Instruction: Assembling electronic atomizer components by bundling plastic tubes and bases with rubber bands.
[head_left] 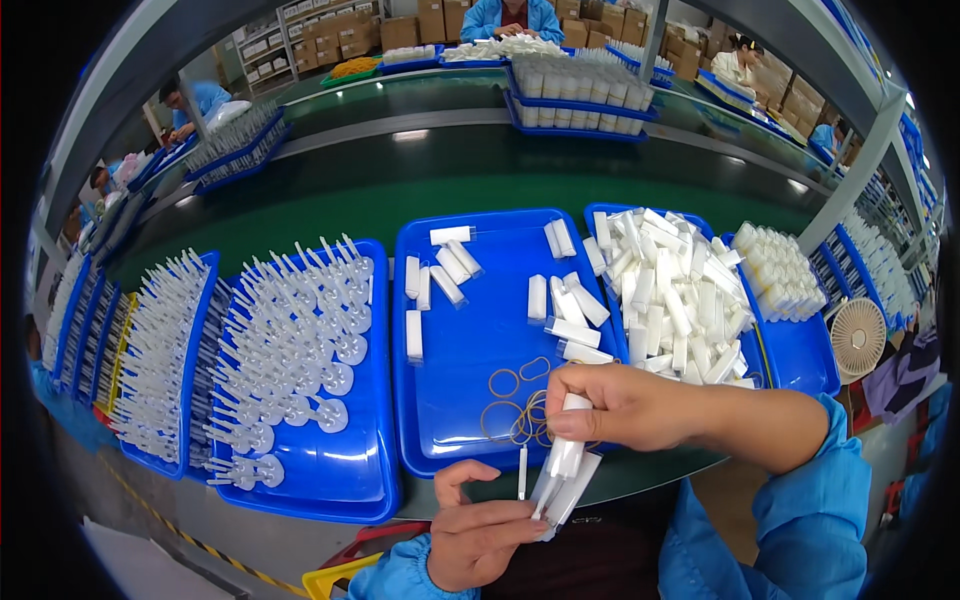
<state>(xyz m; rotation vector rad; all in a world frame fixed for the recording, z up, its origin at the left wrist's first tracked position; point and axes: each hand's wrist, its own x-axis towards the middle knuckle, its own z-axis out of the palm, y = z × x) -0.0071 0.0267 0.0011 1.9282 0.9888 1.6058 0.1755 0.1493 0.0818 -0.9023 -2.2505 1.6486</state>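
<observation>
Low in front of me, both my hands are on a small bundle of white pieces in clear plastic sleeves [572, 492]. My right hand [640, 408] grips its upper end, thumb pressed on a white rounded piece [574, 403]. My left hand [484, 528] pinches the lower end, with one finger raised clear of it. A thin white stick-like part [522, 472] stands beside the bundle; what holds it is hidden. Just beyond my hands, tan rubber bands [504, 382] lie in the middle blue tray [450, 395], along with several loose white sleeved pieces [414, 335].
At right, a blue tray holds heaped white sleeved pieces [675, 290]; beyond it are white-capped containers [780, 272] and a small fan [858, 337]. Clear plunger-shaped parts [300, 340] fill a left tray. A green conveyor [400, 180] runs behind. Co-workers sit across it.
</observation>
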